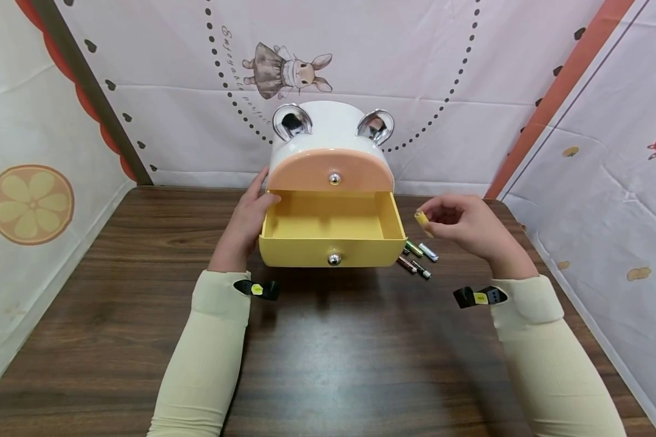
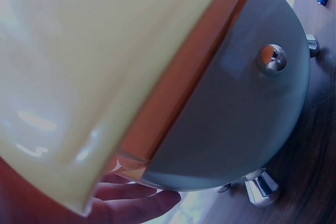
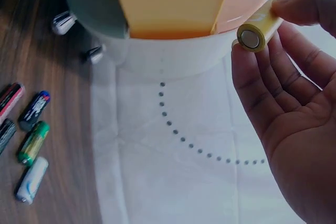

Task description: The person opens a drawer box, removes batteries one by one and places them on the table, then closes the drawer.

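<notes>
A small white drawer cabinet (image 1: 333, 124) with silver ears stands on the table, its yellow drawer (image 1: 332, 252) pulled out and bare inside. My left hand (image 1: 246, 221) rests against the cabinet's left side, fingers extended along it and thumb by the drawer's top corner. In the left wrist view, fingertips (image 2: 163, 200) touch the side near the grey bottom drawer (image 2: 220, 108). Right of the drawer, my right hand (image 1: 467, 227) pinches a yellow battery (image 1: 422, 220) in the air between thumb and fingers. The right wrist view shows the flat end of that battery (image 3: 251, 38).
Several loose batteries, among them a white one (image 1: 429, 252) and a green one (image 3: 33, 142), lie on the dark wooden table (image 1: 328, 364) right of the cabinet. Above the yellow drawer is an orange drawer (image 1: 330, 167). Printed cloth (image 1: 415, 60) hangs behind and at both sides.
</notes>
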The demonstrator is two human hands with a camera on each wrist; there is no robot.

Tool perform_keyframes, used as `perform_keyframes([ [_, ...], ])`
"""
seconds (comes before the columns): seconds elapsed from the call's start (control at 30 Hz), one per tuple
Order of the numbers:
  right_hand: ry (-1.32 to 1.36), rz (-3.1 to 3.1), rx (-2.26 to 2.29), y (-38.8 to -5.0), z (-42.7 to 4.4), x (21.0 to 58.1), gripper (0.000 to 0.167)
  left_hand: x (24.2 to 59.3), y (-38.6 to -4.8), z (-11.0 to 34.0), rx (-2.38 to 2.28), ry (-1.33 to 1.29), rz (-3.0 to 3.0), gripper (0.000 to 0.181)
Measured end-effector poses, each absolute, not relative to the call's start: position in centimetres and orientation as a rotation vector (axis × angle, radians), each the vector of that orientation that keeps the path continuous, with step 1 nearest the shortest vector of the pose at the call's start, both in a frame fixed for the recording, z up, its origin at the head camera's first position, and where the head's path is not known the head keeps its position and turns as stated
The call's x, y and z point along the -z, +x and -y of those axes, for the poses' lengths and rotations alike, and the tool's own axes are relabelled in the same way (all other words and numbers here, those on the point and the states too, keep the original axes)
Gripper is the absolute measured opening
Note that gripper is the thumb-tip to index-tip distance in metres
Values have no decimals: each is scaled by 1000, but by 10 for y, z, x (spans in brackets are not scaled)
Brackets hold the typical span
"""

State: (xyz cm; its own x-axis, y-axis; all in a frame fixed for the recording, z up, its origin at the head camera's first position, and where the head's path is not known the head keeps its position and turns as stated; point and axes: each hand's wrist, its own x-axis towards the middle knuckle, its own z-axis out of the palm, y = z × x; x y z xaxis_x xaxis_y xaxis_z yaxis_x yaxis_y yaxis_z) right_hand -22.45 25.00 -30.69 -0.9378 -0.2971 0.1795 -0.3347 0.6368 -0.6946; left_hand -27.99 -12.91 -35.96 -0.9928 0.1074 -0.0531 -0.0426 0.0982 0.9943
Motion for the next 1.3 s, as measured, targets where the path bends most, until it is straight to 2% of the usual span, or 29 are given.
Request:
perform_keyframes([
  [0.7, 287, 2854, -1232, -228, -276, 347, 24, 360, -280, 129, -2048, 58, -2232, 71],
  [1.3, 173, 2991, -1116, -229, -293, 376, 21, 358, -279, 129, -2035, 53, -2236, 70],
])
